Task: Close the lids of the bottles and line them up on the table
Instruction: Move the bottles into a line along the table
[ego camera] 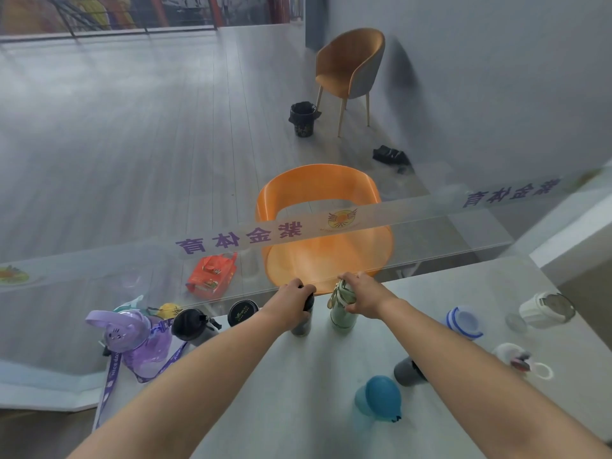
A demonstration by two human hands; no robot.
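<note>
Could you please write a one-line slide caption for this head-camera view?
Left hand grips a dark bottle, right hand a green bottle, both upright at the far edge of the table.

glass band (397, 210): 紫金体育, mirrored, twice | purple bottle strap (111, 376): niceday

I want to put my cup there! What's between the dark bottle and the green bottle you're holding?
Nothing. In the head view, only bare table shows between the dark bottle and the green bottle.
</note>
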